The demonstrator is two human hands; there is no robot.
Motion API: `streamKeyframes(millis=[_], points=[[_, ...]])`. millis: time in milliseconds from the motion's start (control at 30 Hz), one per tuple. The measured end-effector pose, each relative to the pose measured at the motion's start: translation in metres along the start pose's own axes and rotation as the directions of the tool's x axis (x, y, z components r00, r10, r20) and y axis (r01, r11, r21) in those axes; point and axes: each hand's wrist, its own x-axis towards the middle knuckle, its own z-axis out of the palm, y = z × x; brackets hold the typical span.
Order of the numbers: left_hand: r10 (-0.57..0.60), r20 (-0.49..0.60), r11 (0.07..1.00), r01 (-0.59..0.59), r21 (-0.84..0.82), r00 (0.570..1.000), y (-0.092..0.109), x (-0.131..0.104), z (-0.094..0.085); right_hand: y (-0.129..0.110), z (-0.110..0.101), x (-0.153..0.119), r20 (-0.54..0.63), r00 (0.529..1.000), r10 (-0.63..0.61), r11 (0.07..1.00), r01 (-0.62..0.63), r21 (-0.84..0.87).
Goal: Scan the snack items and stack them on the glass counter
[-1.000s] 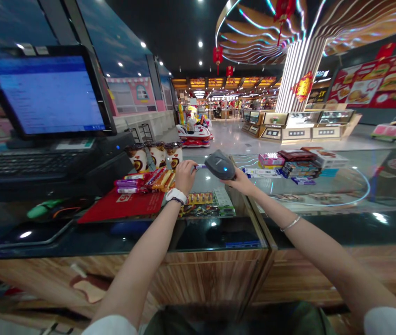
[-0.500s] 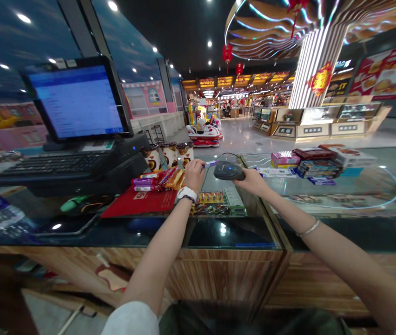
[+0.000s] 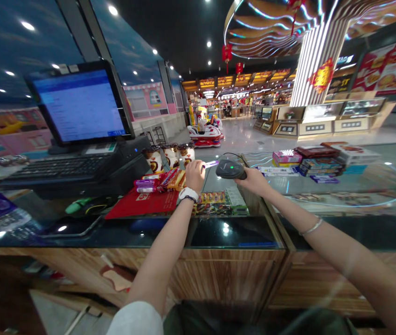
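In front of me, over the counter, my right hand is wrapped round a black barcode scanner, and a green light shows on its top. My left hand pinches a thin purple packet, whose free end points at the scanner head with a small gap between. Fingers partly cover the packet, so its kind is unclear. Just left of that hand, several wrapped snacks in purple, red and orange lie by a red envelope.
A monitor and black keyboard stand at left, with several lidded cups beside them. Stacked boxes sit on the glass counter at right. A dark phone or tablet lies near the front edge.
The light on the scanner has turned from blue to green. Both hands keep nearly the same place; the view has shifted slightly.
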Motion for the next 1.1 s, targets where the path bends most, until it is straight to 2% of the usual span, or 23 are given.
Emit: streamKeyframes(millis=[300,600,733,867,1100], points=[[0.012,-0.005,1.0,-0.012,-0.002,1.0,0.0,0.0,0.002,0.004,0.005,0.002,0.003,0.999,-0.033,0.999,0.033,0.034],[0.024,-0.021,1.0,-0.024,-0.007,1.0,0.003,0.001,0.003,0.008,0.011,0.001,0.052,0.989,-0.142,0.978,0.132,0.159],[0.035,-0.015,0.999,-0.036,-0.029,0.999,0.005,0.001,0.003,0.009,0.013,0.0,0.03,0.943,-0.332,0.906,0.309,0.289],[0.04,-0.019,0.998,-0.041,-0.043,0.999,0.004,0.001,0.005,0.012,0.017,0.002,0.01,0.883,-0.47,0.847,0.448,0.285],[0.03,-0.024,0.998,-0.031,-0.046,0.999,0.001,0.001,0.007,0.023,0.025,0.004,0.228,0.809,-0.541,0.84,0.506,0.195]])
